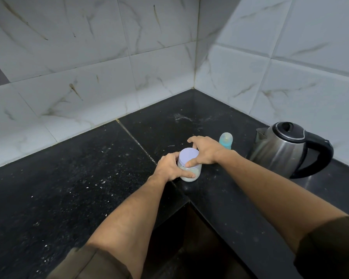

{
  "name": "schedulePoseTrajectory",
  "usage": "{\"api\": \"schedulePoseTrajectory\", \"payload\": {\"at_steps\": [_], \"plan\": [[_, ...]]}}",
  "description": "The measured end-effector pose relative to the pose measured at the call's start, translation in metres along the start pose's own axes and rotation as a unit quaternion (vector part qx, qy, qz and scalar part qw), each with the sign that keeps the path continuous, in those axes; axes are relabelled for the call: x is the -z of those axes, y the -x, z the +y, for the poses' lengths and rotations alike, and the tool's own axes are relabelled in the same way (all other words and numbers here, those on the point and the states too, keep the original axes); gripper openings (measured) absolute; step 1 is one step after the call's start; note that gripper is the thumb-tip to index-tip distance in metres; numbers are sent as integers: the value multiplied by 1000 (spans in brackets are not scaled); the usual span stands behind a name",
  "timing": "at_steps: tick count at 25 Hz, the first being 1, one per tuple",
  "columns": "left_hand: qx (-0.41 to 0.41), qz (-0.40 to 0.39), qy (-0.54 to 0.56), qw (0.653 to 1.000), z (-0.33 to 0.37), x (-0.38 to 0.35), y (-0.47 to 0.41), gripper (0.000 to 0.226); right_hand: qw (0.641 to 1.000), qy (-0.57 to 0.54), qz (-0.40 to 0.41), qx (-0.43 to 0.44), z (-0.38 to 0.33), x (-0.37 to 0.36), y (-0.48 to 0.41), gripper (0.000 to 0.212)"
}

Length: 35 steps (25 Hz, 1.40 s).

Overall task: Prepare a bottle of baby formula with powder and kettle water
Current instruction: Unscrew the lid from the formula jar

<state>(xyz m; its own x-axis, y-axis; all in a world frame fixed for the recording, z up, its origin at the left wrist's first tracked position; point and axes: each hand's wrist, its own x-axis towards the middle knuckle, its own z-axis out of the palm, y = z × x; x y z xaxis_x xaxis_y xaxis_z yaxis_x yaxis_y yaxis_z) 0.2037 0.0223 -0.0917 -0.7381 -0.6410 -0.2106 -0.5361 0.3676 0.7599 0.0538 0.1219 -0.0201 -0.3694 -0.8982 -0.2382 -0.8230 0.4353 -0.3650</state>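
Ideally the left hand (170, 168), its fingers (186, 174) wrapped round the jar (195, 172) of powder standing on the bench (69, 188), should clamp the body firmly so that only the lid (188, 156) turns. The right hand (207, 151) arches over that lid, fingers pinching its rim and wrist bent. The bottle (226, 140) stands just behind it and the kettle (280, 152) further right.

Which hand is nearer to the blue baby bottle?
Right. The right hand grips the lid, just in front of the baby bottle; the left hand holds the jar on the side away from the bottle.
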Motion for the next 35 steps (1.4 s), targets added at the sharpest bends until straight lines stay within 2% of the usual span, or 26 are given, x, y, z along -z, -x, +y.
{"api": "schedulePoseTrajectory", "payload": {"at_steps": [3, 6, 11, 14, 18, 22, 27, 30, 35], "plan": [[1, 2, 1, 1000, 0, -1, 0, 82, 999, -8, -42, 24, 3, 5, 1, 102], [5, 0, 4, 1000, 0, -1, 1, 85, 995, 37, -83, 39, 3, 11, 3, 102], [0, -3, -1, 1000, 1, -1, 0, 83, 997, 71, -22, -4, -4, 5, 5, 118], [3, -2, 2, 1000, 1, -1, 0, 81, 996, 83, 10, -12, -7, 3, 3, 117], [7, -3, -2, 1000, 2, -1, -1, 86, 998, 39, -45, 15, -3, 7, 3, 108], [12, -7, -3, 1000, 1, -1, -1, 88, 992, 70, -102, 38, -6, 14, 5, 102], [8, -5, -11, 1000, 2, -1, -2, 79, 994, 101, -46, -1, -14, 3, 2, 111], [11, -3, -10, 1000, 1, -1, -2, 79, 996, 81, -20, -11, -12, -1, -1, 112], [17, -3, -9, 1000, -1, -2, -3, 87, 993, 67, -91, 31, -10, 6, 1, 105]]}}
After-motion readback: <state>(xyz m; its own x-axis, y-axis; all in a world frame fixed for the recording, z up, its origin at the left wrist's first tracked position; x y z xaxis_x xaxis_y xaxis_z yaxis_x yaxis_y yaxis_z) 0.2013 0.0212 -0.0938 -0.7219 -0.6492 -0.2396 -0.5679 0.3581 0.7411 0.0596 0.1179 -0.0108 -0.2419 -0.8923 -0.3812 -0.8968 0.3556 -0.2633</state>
